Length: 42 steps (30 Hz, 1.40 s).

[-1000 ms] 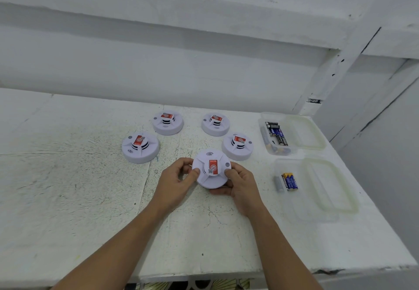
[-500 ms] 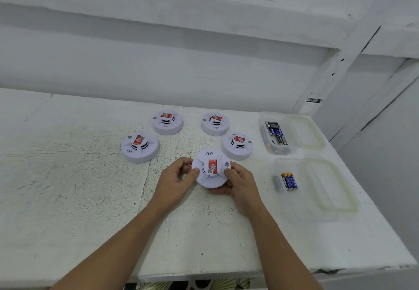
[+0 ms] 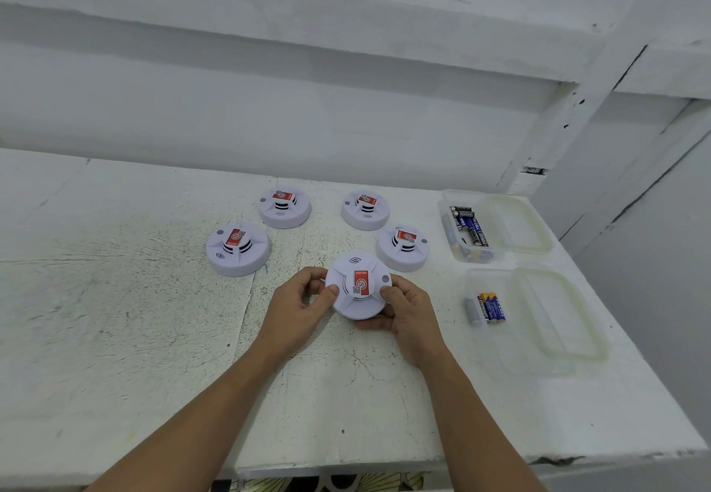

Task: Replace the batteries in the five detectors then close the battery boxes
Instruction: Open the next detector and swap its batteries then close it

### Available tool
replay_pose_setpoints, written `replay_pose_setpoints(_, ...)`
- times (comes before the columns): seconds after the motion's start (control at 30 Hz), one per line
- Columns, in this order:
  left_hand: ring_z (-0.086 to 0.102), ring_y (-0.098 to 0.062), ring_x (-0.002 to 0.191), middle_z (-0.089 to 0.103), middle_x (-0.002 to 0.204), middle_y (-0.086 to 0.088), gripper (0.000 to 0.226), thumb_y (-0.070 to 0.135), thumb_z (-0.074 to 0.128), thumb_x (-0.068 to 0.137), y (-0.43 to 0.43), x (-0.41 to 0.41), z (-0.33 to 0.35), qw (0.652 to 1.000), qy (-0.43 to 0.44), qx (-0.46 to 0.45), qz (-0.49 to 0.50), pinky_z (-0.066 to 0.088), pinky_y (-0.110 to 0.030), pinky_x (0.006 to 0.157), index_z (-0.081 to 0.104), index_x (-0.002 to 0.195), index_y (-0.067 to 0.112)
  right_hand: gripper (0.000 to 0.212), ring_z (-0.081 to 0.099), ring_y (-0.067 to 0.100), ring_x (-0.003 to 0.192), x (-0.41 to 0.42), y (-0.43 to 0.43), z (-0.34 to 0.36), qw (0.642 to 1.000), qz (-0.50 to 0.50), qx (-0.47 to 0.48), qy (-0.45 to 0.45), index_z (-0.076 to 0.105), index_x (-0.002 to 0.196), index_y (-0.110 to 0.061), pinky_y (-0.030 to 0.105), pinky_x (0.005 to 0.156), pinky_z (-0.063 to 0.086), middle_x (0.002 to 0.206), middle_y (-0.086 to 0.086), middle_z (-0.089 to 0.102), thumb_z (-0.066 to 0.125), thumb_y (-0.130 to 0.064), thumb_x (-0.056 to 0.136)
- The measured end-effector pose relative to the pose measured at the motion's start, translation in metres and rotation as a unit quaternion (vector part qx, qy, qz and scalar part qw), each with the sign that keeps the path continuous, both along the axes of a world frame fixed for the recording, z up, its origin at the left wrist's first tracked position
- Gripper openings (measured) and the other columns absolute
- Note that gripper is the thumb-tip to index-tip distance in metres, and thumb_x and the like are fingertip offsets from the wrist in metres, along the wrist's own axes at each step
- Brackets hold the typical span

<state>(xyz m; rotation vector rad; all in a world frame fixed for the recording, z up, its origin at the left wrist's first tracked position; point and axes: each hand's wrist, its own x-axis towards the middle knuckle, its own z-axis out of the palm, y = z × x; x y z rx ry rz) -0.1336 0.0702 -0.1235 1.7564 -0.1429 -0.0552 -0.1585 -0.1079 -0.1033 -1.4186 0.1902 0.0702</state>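
Note:
A round white detector (image 3: 358, 285) with a red label on top is held face up just above the white table (image 3: 115, 318). My left hand (image 3: 298, 308) grips its left rim with thumb on top, and my right hand (image 3: 409, 310) grips its right rim, fingers curled underneath. Several more white detectors lie face up behind it: one at the left (image 3: 237, 248), one at the back left (image 3: 284, 207), one at the back middle (image 3: 365, 209), one at the right (image 3: 403, 247). Their battery boxes are hidden underneath.
A clear plastic tub (image 3: 467, 231) at the back right holds several dark batteries, its lid (image 3: 519, 224) beside it. A nearer clear tub (image 3: 486, 308) holds a few batteries, two blue and yellow, with its lid (image 3: 554, 318) to the right. The table's front edge runs below my forearms.
Almost nothing has changed; both hands keep their grip on the near detector, which has tilted or shifted only very slightly.

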Motion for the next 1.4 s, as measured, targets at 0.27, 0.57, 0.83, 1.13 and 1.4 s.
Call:
replay_pose_setpoints(0.27, 0.06, -0.028, 0.083, 0.065, 0.082, 0.0, 0.024, 0.041, 0.06, 0.081, 0.0, -0.002, 0.003, 1.0, -0.001, 0.002, 0.002, 0.052, -0.039, 0.075, 0.065, 0.102, 0.03, 0.031, 0.07, 0.034, 0.091, 0.0, 0.0, -0.002, 1.0, -0.004, -0.004, -0.002, 0.07, 0.103, -0.021, 0.053, 0.074, 0.058, 0.102, 0.011, 0.073, 0.043, -0.007, 0.098)
replay_pose_setpoints(0.57, 0.062, -0.024, 0.084, 0.067, 0.086, 0.002, 0.026, 0.039, 0.061, 0.08, 0.0, -0.005, 0.006, 1.0, -0.006, 0.003, -0.002, 0.052, -0.039, 0.078, 0.064, 0.105, 0.031, 0.029, 0.069, 0.031, 0.093, 0.0, 0.0, -0.005, 1.0, -0.012, -0.011, -0.014, 0.069, 0.109, -0.016, 0.051, 0.072, 0.058, 0.105, 0.011, 0.072, 0.044, -0.006, 0.097)
replay_pose_setpoints(0.83, 0.062, -0.007, 0.086, 0.062, 0.095, 0.009, 0.038, 0.013, 0.068, 0.086, -0.002, -0.008, 0.008, 0.998, -0.042, -0.012, 0.042, 0.052, -0.02, 0.077, 0.052, 0.118, 0.027, 0.03, 0.069, 0.015, 0.098, -0.002, 0.008, -0.008, 0.993, -0.047, -0.073, -0.079, 0.063, 0.121, -0.021, 0.034, 0.076, 0.059, 0.11, -0.004, 0.071, 0.054, -0.011, 0.095)
replay_pose_setpoints(1.13, 0.06, 0.003, 0.096, 0.065, 0.104, 0.017, 0.023, 0.015, 0.062, 0.09, -0.005, 0.016, 0.018, 0.987, -0.048, 0.002, 0.152, 0.047, -0.01, 0.072, 0.057, 0.11, 0.025, 0.025, 0.063, 0.004, 0.087, 0.036, 0.028, 0.002, 0.967, -0.062, -0.24, -0.052, 0.058, 0.116, -0.032, 0.034, 0.078, 0.057, 0.098, -0.013, 0.067, 0.06, -0.026, 0.091)
replay_pose_setpoints(1.4, 0.059, -0.002, 0.093, 0.067, 0.11, 0.008, 0.032, 0.013, 0.057, 0.093, -0.002, 0.047, 0.019, 0.985, -0.04, 0.073, 0.148, 0.043, -0.006, 0.076, 0.06, 0.124, 0.016, 0.009, 0.053, -0.001, 0.07, 0.068, 0.036, 0.013, 0.932, -0.044, -0.358, -0.045, 0.057, 0.103, -0.025, 0.006, 0.056, 0.039, 0.084, -0.01, 0.058, 0.051, -0.026, 0.096)
